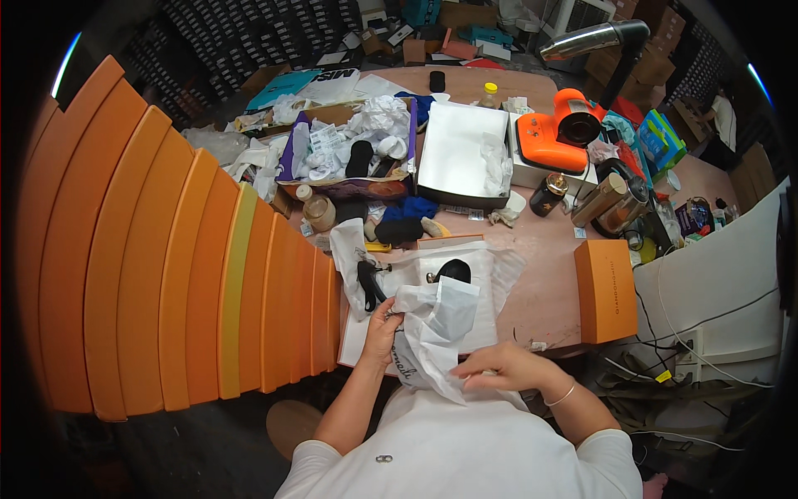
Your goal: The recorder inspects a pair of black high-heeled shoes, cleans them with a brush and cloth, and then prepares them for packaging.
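Observation:
My left hand (381, 330) grips the upper left edge of a white cloth bag (432, 333) with dark lettering. My right hand (503, 366) pinches the bag's lower right side, close to my body. The bag hangs in front of an open white box (490, 320) lined with tissue paper, where a black shoe (453, 270) lies. A second black item (368, 283) rests at the box's left edge, partly under white paper.
A tall row of orange boxes (166, 266) fills the left. An orange box lid (605, 289) lies to the right. Farther back stand an open white box (461, 154), a purple box (349, 150) of crumpled paper, an orange device (557, 133), bottles and a desk lamp (594, 40).

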Tool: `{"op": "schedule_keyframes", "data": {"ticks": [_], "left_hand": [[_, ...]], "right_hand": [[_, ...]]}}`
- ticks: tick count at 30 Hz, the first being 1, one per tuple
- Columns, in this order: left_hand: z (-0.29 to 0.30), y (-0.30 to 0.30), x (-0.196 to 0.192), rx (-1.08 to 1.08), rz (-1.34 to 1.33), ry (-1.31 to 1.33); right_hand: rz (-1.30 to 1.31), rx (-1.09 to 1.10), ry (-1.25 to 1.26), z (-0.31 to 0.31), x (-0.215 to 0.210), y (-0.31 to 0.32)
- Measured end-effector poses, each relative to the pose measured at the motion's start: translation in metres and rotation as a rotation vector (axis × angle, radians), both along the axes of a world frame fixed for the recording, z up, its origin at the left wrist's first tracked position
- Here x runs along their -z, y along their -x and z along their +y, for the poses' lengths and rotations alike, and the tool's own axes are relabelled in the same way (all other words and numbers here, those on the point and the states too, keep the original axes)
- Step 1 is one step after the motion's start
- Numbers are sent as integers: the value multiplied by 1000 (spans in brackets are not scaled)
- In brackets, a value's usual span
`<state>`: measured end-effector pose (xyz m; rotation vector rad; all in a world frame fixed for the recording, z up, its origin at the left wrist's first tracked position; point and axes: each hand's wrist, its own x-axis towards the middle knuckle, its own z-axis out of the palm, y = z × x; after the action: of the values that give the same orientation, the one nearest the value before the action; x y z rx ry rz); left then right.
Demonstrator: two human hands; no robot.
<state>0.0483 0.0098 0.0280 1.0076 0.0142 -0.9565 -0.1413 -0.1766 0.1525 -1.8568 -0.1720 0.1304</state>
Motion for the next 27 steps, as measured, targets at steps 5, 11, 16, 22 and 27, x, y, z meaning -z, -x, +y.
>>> {"op": "schedule_keyframes", "data": {"ticks": [5,11,16,22,27], "left_hand": [[-6,44,15,548,-71,-40],[22,49,-50,477,281,176],[56,46,7,425,-31,-170],[22,-40,-55,-359,-350,160],[-53,-4,-47,172,-1726,-143]], "right_hand": [[192,275,54,-66,48,-20],[626,-135,-185,-37,105,37],[617,35,-67,-35,62,50],[593,540,-774,-82,88,77],[366,895,-772,-94,101,47]]}}
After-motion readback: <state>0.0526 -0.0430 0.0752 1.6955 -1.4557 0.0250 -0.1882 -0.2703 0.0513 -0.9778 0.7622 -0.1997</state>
